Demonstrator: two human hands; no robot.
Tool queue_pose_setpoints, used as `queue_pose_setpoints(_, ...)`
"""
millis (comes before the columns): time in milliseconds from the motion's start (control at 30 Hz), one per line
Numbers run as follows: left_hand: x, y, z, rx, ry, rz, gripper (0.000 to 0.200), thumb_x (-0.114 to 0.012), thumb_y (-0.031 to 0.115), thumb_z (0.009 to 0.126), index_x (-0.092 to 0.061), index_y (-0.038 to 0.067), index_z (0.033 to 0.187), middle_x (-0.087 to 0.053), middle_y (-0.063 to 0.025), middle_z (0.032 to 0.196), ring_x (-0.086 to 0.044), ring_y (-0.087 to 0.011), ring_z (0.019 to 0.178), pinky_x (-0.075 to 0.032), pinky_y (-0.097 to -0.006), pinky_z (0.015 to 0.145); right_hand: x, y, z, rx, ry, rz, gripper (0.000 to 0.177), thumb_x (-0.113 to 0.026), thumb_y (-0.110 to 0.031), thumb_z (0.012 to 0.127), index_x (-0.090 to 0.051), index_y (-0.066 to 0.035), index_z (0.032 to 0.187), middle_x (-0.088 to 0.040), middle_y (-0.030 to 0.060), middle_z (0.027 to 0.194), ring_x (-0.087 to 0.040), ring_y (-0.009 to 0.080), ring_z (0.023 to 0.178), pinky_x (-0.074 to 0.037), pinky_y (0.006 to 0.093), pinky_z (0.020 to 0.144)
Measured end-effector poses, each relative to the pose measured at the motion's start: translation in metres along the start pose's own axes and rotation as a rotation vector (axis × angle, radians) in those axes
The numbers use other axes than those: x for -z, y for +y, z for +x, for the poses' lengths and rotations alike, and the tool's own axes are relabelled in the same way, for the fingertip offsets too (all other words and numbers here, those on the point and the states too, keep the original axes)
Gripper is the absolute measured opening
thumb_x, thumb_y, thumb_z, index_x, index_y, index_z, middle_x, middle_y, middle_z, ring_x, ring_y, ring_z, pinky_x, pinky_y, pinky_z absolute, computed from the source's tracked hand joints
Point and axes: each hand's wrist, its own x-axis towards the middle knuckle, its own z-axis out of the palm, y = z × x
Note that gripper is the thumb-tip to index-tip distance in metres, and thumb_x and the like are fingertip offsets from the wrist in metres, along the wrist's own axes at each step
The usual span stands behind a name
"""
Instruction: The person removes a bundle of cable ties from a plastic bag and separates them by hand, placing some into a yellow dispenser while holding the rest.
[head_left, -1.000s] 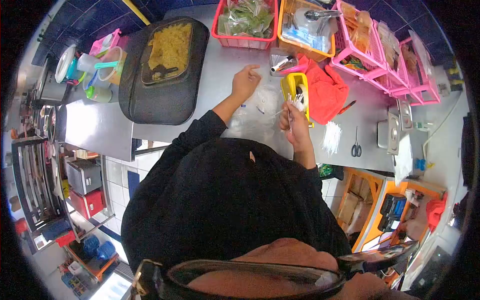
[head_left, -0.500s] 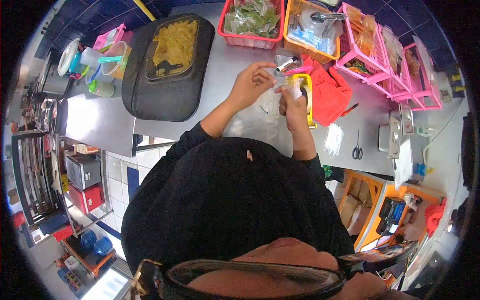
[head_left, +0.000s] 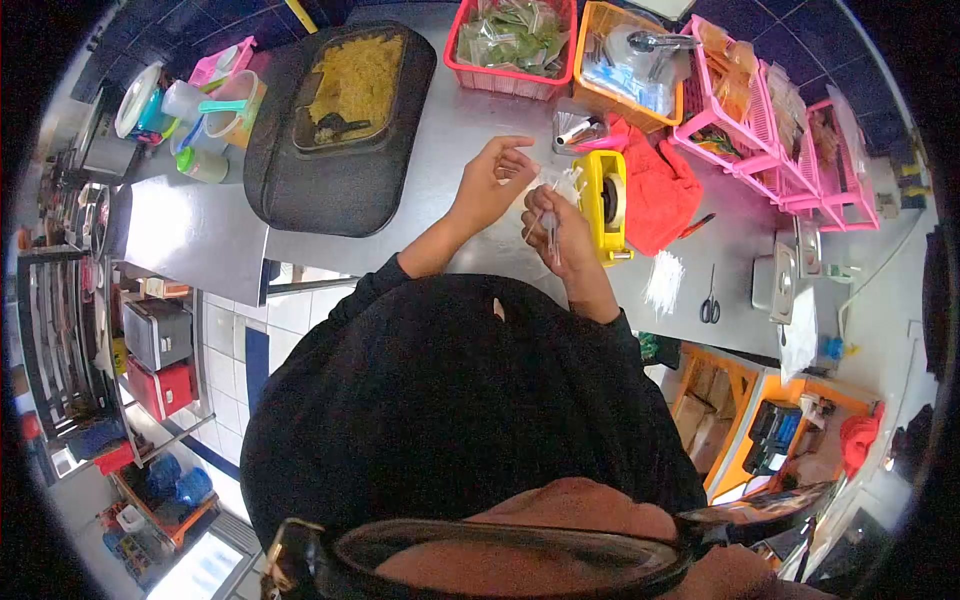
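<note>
My right hand (head_left: 562, 228) is wrapped around the gathered neck of a clear plastic bag (head_left: 570, 182); the crumpled top sticks out above the fist. Most of the bag is hidden by the fingers or hard to see against the steel. Beside it, my left hand (head_left: 492, 185) is raised with index finger and thumb apart, its fingertips close to the bag's top. A yellow tape dispenser (head_left: 592, 212) with a dark-centred roll stands just right of my right hand.
Right of the dispenser lie a red cloth (head_left: 655, 195), white strips (head_left: 664, 284) and scissors (head_left: 710, 308). Behind stand a red basket (head_left: 510, 85), an orange basket (head_left: 630, 108) and pink racks (head_left: 735, 135). A black case (head_left: 330, 195) with a yellow food tray (head_left: 345, 145) sits left.
My right hand has moved left and down, away from the tape dispenser, with the bag in it. My left hand has shifted slightly left, and more of the dispenser shows.
</note>
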Motion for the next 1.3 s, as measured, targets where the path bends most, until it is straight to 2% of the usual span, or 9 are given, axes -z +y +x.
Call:
queue_pose_setpoints(300, 0.015, 0.006, -0.015, 0.646, -0.316, -0.705, 0.052, -0.035, 0.04, 0.092, -0.036, 0.006, 0.131, -0.048, -0.0158, 0.124, -0.058, -0.0242, 0.095, -0.044, -0.0356, 0.088, -0.037, 0.021, -0.01, -0.216, 0.053, 0.205, 0.029, -0.039, -0.031, 0.093, -0.038, -0.014, 0.07, -0.032, -0.0029, 0.054, -0.033, 0.0089, 0.043, -0.029, 0.022, 0.042)
queue_pose_setpoints(400, 0.016, 0.005, -0.014, 0.499, -0.406, -0.615, 0.051, -0.033, 0.038, 0.093, -0.042, 0.0, 0.126, -0.049, -0.015, 0.124, -0.055, -0.0256, 0.102, -0.041, -0.0363, 0.092, -0.036, 0.03, -0.013, -0.459, -0.113, 0.064, 0.027, -0.038, -0.032, 0.094, -0.037, -0.014, 0.073, -0.028, -0.0042, 0.051, -0.03, 0.0077, 0.039, -0.026, 0.0211, 0.035)
queue_pose_setpoints(600, 0.035, 0.017, -0.01, 0.43, -0.654, -0.22, 0.05, -0.036, 0.037, 0.093, -0.065, -0.004, 0.094, -0.065, -0.0138, 0.093, -0.06, -0.0188, 0.084, -0.048, -0.0283, 0.075, -0.038, 0.036, -0.009, -0.398, -0.24, -0.023, 0.024, -0.042, -0.025, 0.092, -0.037, -0.014, 0.072, -0.029, -0.0044, 0.051, -0.03, 0.0073, 0.04, -0.026, 0.0215, 0.035)
queue_pose_setpoints(700, 0.036, 0.028, -0.011, 0.397, -0.442, -0.265, 0.042, -0.039, 0.033, 0.093, -0.065, 0.0, 0.099, -0.065, -0.0114, 0.093, -0.058, -0.0182, 0.089, -0.047, -0.0262, 0.075, -0.036, 0.037, -0.007, -0.396, -0.167, -0.085, 0.02, -0.046, -0.021, 0.09, -0.039, -0.013, 0.072, -0.03, -0.0039, 0.052, -0.031, 0.008, 0.041, -0.029, 0.0228, 0.039)
queue_pose_setpoints(800, 0.031, 0.025, -0.015, 0.298, -0.804, 0.033, 0.048, -0.031, 0.038, 0.095, -0.065, 0.006, 0.103, -0.063, -0.0073, 0.104, -0.056, -0.0171, 0.097, -0.04, -0.0313, 0.09, -0.03, 0.042, -0.006, -0.461, -0.147, -0.188, 0.018, -0.049, -0.018, 0.088, -0.043, -0.013, 0.072, -0.032, -0.0031, 0.052, -0.032, 0.0086, 0.042, -0.032, 0.0248, 0.044)
queue_pose_setpoints(867, 0.033, 0.02, -0.011, 0.251, -0.929, 0.057, 0.052, -0.028, 0.043, 0.094, -0.062, 0.006, 0.109, -0.059, -0.0074, 0.114, -0.053, -0.0181, 0.105, -0.034, -0.0329, 0.097, -0.037, 0.04, -0.012, -0.39, -0.066, -0.157, 0.019, -0.05, -0.02, 0.088, -0.044, -0.013, 0.071, -0.033, -0.0029, 0.052, -0.033, 0.0089, 0.043, -0.033, 0.0258, 0.045)
queue_pose_setpoints(1100, 0.018, -0.005, -0.021, 0.687, -0.133, -1.019, 0.068, -0.026, 0.056, 0.088, -0.042, 0.003, 0.128, -0.049, -0.0121, 0.126, -0.043, -0.022, 0.119, -0.027, -0.0364, 0.102, -0.038, 0.014, 0.009, 0.543, 0.239, -0.264, 0.036, -0.045, -0.03, 0.093, -0.035, -0.013, 0.063, -0.026, -0.0029, 0.051, -0.028, 0.01, 0.045, -0.026, 0.0265, 0.045)
queue_pose_setpoints(1200, 0.002, -0.003, -0.033, 0.762, -0.282, -1.265, 0.076, -0.024, 0.061, 0.083, -0.04, 0.004, 0.13, -0.043, -0.0132, 0.132, -0.041, -0.0235, 0.12, -0.022, -0.0371, 0.104, -0.03, 0.023, 0.014, 0.635, 0.259, -0.332, 0.022, -0.051, -0.021, 0.091, -0.05, -0.008, 0.073, -0.046, -0.0015, 0.06, -0.04, 0.0057, 0.051, -0.035, 0.0246, 0.048)
queue_pose_setpoints(1300, 0.001, 0.005, -0.03, 0.679, -0.284, -1.392, 0.075, -0.025, 0.06, 0.084, -0.034, 0.004, 0.133, -0.038, -0.0155, 0.135, -0.034, -0.027, 0.126, -0.018, -0.0421, 0.107, -0.039, 0.046, 0.018, 0.974, 0.223, -0.95, 0.017, -0.049, -0.02, 0.092, -0.05, -0.006, 0.081, -0.047, -0.0024, 0.064, -0.045, 0.0071, 0.059, -0.036, 0.0232, 0.051)
